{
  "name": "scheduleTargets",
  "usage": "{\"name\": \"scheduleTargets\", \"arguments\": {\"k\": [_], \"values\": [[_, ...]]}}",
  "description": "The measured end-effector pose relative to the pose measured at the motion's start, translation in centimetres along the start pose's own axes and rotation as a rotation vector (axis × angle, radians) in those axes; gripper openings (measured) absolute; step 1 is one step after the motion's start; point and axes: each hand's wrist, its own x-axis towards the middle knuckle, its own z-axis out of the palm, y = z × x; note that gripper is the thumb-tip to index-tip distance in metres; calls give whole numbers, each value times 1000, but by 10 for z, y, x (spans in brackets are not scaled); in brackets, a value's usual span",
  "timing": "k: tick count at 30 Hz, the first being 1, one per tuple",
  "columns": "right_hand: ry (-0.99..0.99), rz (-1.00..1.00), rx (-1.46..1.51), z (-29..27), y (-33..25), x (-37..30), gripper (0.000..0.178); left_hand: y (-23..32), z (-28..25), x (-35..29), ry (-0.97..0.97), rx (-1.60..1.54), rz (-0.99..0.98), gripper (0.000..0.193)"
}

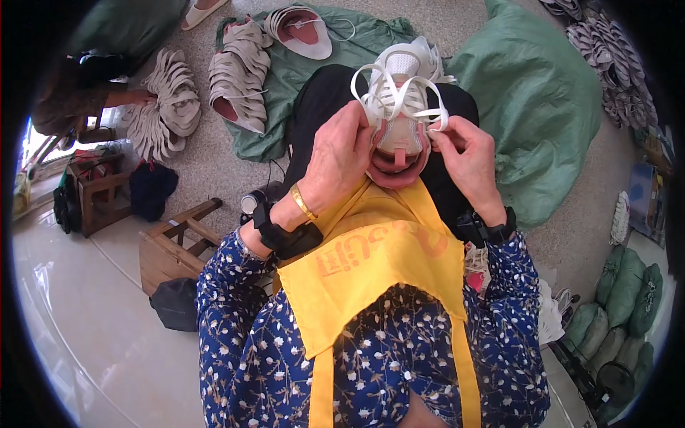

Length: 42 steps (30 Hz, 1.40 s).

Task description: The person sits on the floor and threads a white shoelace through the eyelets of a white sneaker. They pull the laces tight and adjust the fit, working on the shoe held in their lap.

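Observation:
A white and beige sneaker (pixel 405 77) with a pink collar rests between my knees, its toe pointing away from me. White shoelace (pixel 421 84) runs through its eyelets and stands up in loose loops on both sides. My left hand (pixel 341 151) is closed on the left edge of the sneaker, beside the tongue; its fingertips are partly hidden. With thumb and forefinger, my right hand (pixel 467 153) pinches the shoelace close to the right eyelets. A yellow apron (pixel 378 250) lies over my lap, just below the sneaker's heel.
Stacked shoe uppers (pixel 239 75) and a single shoe upper (pixel 300 32) lie on green sheeting (pixel 260 139). A large green sack (pixel 531 107) bulges at right. Wooden stools (pixel 175 253) stand at left. Another person's hand (pixel 139 97) touches a pile of uppers (pixel 171 107).

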Motion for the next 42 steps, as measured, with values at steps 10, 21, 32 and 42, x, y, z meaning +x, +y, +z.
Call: {"name": "scheduleTargets", "arguments": {"k": [10, 21, 32, 42], "values": [[284, -145, -145, -5, -22, -6, 22, 3, -5, -5, -59, 21, -52, 20], [98, -141, -212, 6, -25, -2, 20, 3, 2, -2, 11, 246, 130, 14], [-39, -501, -770, 5, -35, 4, 11, -3, 4, -3, 23, 242, 136, 13], [-122, -688, -318, 38, -54, -23, 12, -4, 5, -6, 38, 189, 129, 14]]}}
